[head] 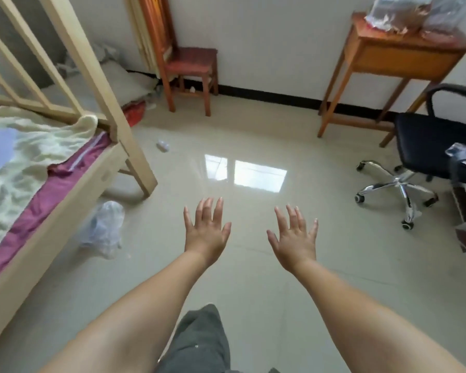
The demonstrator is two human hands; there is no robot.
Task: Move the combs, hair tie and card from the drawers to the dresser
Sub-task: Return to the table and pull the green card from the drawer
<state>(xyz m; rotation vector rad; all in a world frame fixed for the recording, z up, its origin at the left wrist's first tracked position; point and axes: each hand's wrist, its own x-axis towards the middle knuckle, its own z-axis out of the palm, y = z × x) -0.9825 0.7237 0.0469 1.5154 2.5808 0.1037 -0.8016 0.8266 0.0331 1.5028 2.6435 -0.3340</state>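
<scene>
No comb, hair tie or card shows anywhere in view, nor any drawer. The left hand and right hand reach out side by side over the floor, backs up, all fingers spread wide, holding nothing and touching nothing. Beneath them lies a glossy pale tiled floor carrying a bright window reflection. A crumpled clear plastic bag rests left of the hands beside a pale wooden bed frame with a soft, wrinkled cream blanket over a purple sheet. Against the far white wall stand a reddish wooden chair and an orange-brown wooden table bearing clear plastic bags. A black office chair on a chrome 5-arm base sits at right.
</scene>
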